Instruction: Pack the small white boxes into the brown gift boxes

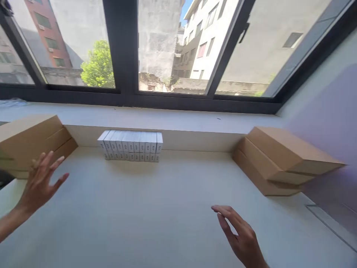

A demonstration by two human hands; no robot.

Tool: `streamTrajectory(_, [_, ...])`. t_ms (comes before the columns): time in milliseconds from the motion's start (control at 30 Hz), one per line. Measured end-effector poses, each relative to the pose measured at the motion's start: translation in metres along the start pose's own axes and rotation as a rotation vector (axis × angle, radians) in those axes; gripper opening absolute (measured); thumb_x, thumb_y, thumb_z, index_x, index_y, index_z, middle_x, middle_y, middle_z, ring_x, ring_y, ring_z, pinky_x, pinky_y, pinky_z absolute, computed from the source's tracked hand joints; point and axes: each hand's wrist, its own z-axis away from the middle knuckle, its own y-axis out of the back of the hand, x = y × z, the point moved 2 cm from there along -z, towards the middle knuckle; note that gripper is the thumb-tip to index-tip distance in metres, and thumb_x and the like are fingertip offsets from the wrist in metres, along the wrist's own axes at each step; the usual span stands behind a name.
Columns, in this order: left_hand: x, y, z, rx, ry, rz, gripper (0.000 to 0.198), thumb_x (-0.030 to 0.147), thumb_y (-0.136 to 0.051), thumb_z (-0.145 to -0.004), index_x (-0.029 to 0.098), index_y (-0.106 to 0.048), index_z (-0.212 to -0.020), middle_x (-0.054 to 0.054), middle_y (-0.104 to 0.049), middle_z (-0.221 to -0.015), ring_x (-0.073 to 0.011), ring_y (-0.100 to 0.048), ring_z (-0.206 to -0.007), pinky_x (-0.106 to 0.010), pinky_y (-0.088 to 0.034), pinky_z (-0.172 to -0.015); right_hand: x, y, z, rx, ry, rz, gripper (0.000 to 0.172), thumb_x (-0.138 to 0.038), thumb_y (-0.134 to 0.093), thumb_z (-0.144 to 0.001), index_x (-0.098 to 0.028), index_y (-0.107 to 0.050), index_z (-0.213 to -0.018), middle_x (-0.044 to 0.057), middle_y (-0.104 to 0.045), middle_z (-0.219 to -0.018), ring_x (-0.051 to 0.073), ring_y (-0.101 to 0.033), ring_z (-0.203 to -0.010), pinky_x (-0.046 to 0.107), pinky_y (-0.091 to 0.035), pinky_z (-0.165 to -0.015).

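Note:
My left hand [40, 182] is open at the left, fingers spread, in front of a stack of brown cardboard boxes [30, 136]. Whether it touches them I cannot tell. Over the white tabletop [156, 208], at the lower right, is my right hand [241, 234]. It holds nothing; its fingers stretch forward, with the thumb close below them and a gap showing between. Beyond both hands, small white boxes [131, 146] stand side by side in a two-level row against the low wall under the windowsill.
Another stack of brown cardboard boxes [281, 160] sits at the right, by the side wall. A white windowsill [181, 121] runs along the back below a dark-framed window [125, 44]. Clear plastic [12, 102] lies at the sill's left end.

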Motion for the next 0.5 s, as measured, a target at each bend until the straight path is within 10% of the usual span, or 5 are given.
streamTrajectory(133, [0.042,-0.08,0.054,-0.19,-0.248,0.228,0.068,0.045,-0.046,-0.1,0.041,-0.014,-0.159,0.002,-0.027,-0.166,-0.0288,-0.034,-0.149,-0.054,-0.026,-0.124,0.03,0.08,0.003,0.118,0.016,0.437,0.022,-0.033,-0.057,-0.097,-0.025,-0.064,-0.116,0.008,-0.071,-0.113,0.023,-0.068,-0.105,0.038,-0.05,-0.098])
streamTrajectory(267, [0.052,-0.135,0.07,-0.452,-0.304,0.133,0.06,0.051,-0.045,-0.098,0.034,-0.035,-0.155,-0.004,-0.042,-0.158,-0.0329,-0.037,-0.147,-0.058,-0.033,-0.119,0.084,0.16,-0.032,0.168,-0.34,0.732,0.064,-0.061,-0.045,-0.097,-0.014,-0.05,-0.14,0.024,-0.049,-0.146,0.034,-0.045,-0.137,0.047,-0.036,-0.108])
streamTrajectory(500, [0.055,-0.148,0.066,-0.503,-0.233,0.114,0.053,0.05,-0.04,-0.1,0.032,-0.047,-0.149,-0.004,-0.039,-0.159,-0.0305,-0.034,-0.149,-0.057,-0.032,-0.119,0.199,0.231,-0.128,-0.25,-0.92,0.749,0.106,-0.08,-0.043,-0.085,0.001,-0.034,-0.153,0.039,-0.032,-0.149,0.039,-0.042,-0.134,0.044,-0.035,-0.084])
